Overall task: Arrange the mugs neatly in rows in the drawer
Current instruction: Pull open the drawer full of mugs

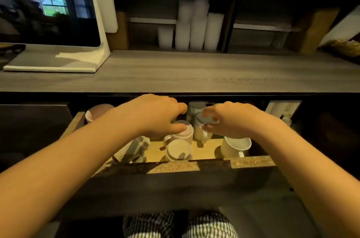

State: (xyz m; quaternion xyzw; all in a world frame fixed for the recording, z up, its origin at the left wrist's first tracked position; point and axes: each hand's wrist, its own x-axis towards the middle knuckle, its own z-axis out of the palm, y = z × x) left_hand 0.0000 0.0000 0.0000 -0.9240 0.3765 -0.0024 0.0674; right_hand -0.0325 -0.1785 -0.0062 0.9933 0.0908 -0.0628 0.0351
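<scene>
Open wooden drawer [251, 160] with pale yellow floor, pulled out beneath a grey wood-grain surface [194, 74], holding several ceramic mugs. At centre, a pale pink-white mug [184, 133] stands inverted, handle to the left; the left hand [155, 115] rests over it, thumb and fingers curled against its upturned base. Just to the right, a white mug with a grey-blue band [202, 126] is clasped by the fingertips of the right hand [231, 118], which closes on its upper part; whether this mug touches the drawer floor cannot be told. Behind these two, a further white mug [195, 108] stands at the back of the drawer, partly hidden. In front of the pink-white mug, a white mug seen from its base [178, 150] sits near the drawer's front edge. To the left, a ribbed white mug [134, 149] lies tilted under the left forearm. To the right, an upright white mug with open mouth [235, 146] stands apart from the others, handle toward the viewer. At far left rear, a brownish-pink mug [97, 112] is partly visible. On the surface above: a white-stand monitor [48, 7] at left and stacks of white disposable cups [194, 27] in a shelf recess.
</scene>
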